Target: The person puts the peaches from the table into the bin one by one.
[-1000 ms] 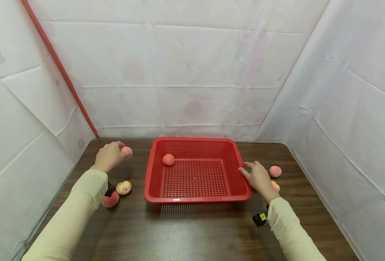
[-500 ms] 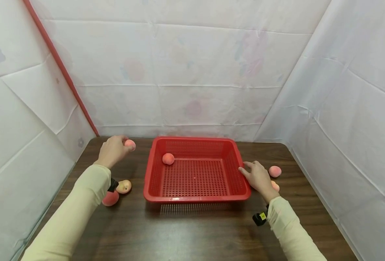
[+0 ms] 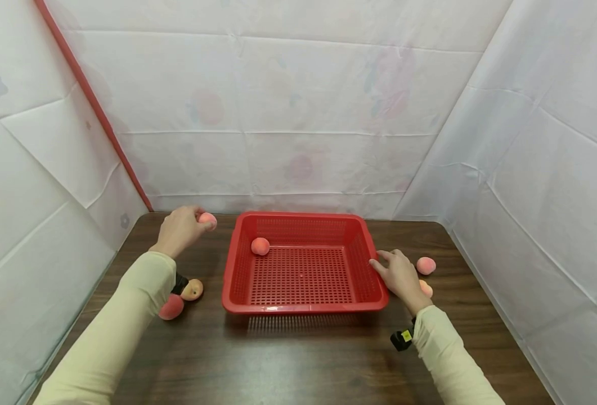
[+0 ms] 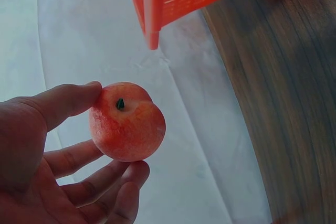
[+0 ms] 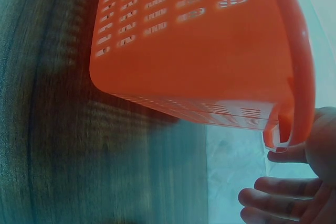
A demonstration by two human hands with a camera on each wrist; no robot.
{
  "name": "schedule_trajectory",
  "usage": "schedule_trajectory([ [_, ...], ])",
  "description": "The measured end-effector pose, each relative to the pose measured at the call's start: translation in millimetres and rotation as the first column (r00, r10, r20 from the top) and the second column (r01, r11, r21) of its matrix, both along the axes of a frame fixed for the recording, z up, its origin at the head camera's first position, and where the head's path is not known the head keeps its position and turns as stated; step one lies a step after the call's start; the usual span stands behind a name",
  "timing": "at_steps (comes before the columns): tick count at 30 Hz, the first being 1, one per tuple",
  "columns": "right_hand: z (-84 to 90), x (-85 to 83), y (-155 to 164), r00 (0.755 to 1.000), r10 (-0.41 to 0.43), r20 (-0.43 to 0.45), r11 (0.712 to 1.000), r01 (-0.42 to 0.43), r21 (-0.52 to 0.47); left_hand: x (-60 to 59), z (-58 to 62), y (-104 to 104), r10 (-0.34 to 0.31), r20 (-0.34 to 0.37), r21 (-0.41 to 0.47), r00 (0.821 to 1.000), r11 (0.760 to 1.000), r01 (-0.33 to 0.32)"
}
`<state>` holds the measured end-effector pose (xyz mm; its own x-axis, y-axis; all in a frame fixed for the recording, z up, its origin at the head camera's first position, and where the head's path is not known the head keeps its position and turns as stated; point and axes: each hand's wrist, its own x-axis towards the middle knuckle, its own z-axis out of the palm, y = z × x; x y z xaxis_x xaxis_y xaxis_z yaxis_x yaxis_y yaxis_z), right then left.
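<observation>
My left hand (image 3: 179,229) pinches a pink-red peach (image 3: 207,221) between thumb and fingertips, above the back left of the table. In the left wrist view this peach (image 4: 127,121) shows a small dark stem. To its right stands a red plastic basket (image 3: 305,308) with slotted walls and floor. One peach (image 3: 260,246) lies inside, at the basket's back left. My right hand (image 3: 398,275) holds the basket's right rim, thumb over the edge; in the right wrist view its other fingers (image 5: 278,187) extend outside, below the rim.
Left of the basket, a yellowish peach (image 3: 192,289) and a red peach (image 3: 171,307) lie near my left wrist. On the right are a pink peach (image 3: 426,265) and a yellow-orange one (image 3: 426,288), partly behind my right hand. White sheeting (image 3: 298,112) encloses the wooden table (image 3: 298,365).
My left hand has carried its peach up and to the right, closer to the basket's back left corner. The right hand and the basket stay in place.
</observation>
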<state>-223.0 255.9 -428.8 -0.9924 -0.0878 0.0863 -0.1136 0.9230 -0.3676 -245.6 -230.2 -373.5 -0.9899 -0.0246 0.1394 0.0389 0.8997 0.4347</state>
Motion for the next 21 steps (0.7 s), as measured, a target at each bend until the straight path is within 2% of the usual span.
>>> schedule_trajectory([
  [13,-0.5,1.4,0,1.0,0.008,-0.013,1.0,-0.008,0.005,-2.4,8.8,12,0.003,0.004,0.023,1.0,1.0,-0.004],
  [21,0.6,0.9,0,1.0,0.002,-0.009,1.0,-0.002,0.004,-4.6,12.0,21,-0.028,-0.024,0.049,0.999,0.998,0.029],
])
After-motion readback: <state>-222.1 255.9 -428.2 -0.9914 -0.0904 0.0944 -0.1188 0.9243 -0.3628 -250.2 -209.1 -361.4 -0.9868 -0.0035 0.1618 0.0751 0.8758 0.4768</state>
